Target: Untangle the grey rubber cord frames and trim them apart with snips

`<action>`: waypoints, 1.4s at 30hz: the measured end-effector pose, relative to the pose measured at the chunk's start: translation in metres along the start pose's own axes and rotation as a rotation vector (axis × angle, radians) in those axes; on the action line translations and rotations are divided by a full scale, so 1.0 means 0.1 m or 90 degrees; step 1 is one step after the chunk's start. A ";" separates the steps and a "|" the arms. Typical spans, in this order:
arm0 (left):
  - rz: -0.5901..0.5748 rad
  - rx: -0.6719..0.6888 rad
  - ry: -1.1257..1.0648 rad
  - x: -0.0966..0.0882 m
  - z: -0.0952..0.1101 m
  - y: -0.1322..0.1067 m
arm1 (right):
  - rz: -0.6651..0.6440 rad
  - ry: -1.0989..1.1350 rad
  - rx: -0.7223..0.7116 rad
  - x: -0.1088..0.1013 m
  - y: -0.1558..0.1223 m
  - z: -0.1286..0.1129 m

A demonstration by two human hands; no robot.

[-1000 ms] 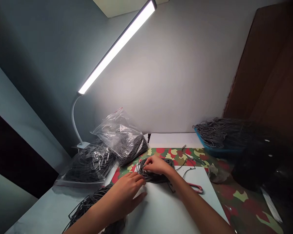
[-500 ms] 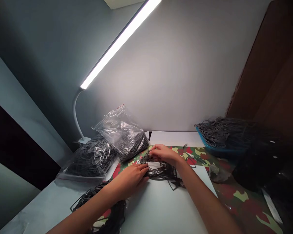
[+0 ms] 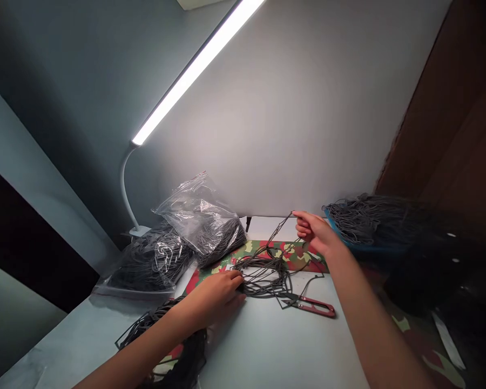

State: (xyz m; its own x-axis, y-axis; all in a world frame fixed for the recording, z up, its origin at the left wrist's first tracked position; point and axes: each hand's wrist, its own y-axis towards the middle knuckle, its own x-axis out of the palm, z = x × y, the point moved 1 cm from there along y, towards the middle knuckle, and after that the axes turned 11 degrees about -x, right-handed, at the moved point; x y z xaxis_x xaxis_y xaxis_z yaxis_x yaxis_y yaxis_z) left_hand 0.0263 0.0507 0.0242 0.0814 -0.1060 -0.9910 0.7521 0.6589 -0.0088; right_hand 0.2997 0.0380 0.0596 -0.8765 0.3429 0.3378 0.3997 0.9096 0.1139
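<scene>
A tangled heap of thin dark grey rubber loops (image 3: 265, 275) lies on the white sheet in front of me. My left hand (image 3: 216, 294) rests on the heap's left edge, fingers curled down and pressing it onto the table. My right hand (image 3: 316, 231) is raised to the right of the heap, pinching one loop (image 3: 281, 229) that stretches up out of the tangle. Red-handled snips (image 3: 314, 307) lie just right of the heap.
Two clear plastic bags (image 3: 194, 227) full of the same loops sit at the left under a white bar lamp (image 3: 186, 78). A blue tray (image 3: 360, 227) heaped with loops stands at the right. More loops (image 3: 162, 335) lie under my left forearm. A camouflage mat (image 3: 275, 254) covers the table.
My right hand has lifted up and to the right, drawing one loop out of the heap. The snips, hidden by my arm half a second ago, show again. My left hand stays on the heap.
</scene>
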 end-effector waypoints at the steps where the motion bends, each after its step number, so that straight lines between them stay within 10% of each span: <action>1: -0.002 -0.001 0.000 0.00 0.00 0.00 | 0.030 0.022 -0.022 -0.05 0.01 -0.04; 14: -0.011 -0.014 -0.018 -0.05 0.03 0.02 | 0.323 0.228 -0.356 -0.46 -0.09 -0.53; 25: 0.105 -0.019 -0.321 -0.39 0.06 -0.05 | -0.182 0.048 -0.296 0.51 -0.94 -1.07; 29: 0.042 -0.017 -0.542 -0.51 0.22 -0.15 | -0.450 -0.005 -0.111 0.71 -1.16 -0.68; 34: -0.428 -0.098 -0.962 -0.08 0.37 -0.23 | -0.442 -0.021 0.099 0.46 -1.32 0.24; 42: -0.393 -0.121 -0.934 0.25 0.35 -0.30 | -0.428 -0.008 0.181 -0.03 -1.50 0.76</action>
State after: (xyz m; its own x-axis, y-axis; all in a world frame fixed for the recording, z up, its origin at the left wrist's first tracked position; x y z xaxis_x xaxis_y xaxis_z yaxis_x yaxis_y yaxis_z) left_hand 0.0288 0.0026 0.0042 0.4225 -0.8942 0.1479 0.8268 0.3134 -0.4671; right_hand 0.2221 -0.0814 -0.0290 -0.9118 -0.3102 0.2689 -0.3099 0.9497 0.0448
